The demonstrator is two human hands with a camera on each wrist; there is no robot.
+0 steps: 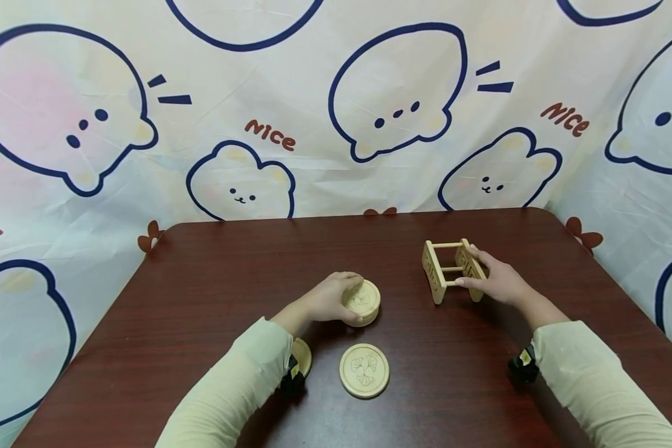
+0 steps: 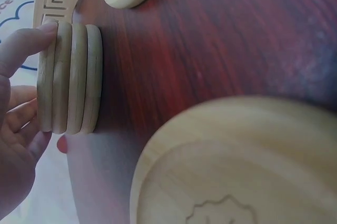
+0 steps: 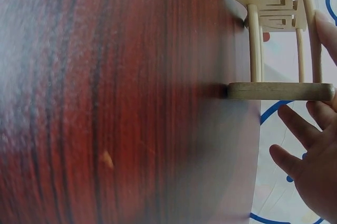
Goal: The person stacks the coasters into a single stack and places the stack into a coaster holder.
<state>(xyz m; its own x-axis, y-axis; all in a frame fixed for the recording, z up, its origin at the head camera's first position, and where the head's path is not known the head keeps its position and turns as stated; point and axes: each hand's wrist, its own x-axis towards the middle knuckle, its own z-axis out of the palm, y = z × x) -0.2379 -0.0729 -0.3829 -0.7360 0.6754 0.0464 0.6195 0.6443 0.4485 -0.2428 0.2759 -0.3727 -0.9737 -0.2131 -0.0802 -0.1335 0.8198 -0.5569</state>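
Several round wooden coasters form a stack (image 1: 364,298) near the table's middle, seen edge-on as a stack (image 2: 69,76) in the left wrist view. My left hand (image 1: 331,300) holds the stack's top coaster by its edge, thumb on one side and fingers on the other. To the right stands a wooden coaster rack (image 1: 435,274) with cut-out side panels joined by rods. My right hand (image 1: 498,281) grips its right end, with the thumb at a rod; some fingers (image 3: 297,126) spread beside the panel in the right wrist view.
A single coaster (image 1: 364,371) with a leaf engraving lies flat in front of the stack. Another coaster (image 1: 302,356) is partly hidden by the left wrist. The brown wooden table (image 1: 246,255) ends at a printed cloth backdrop (image 1: 313,168).
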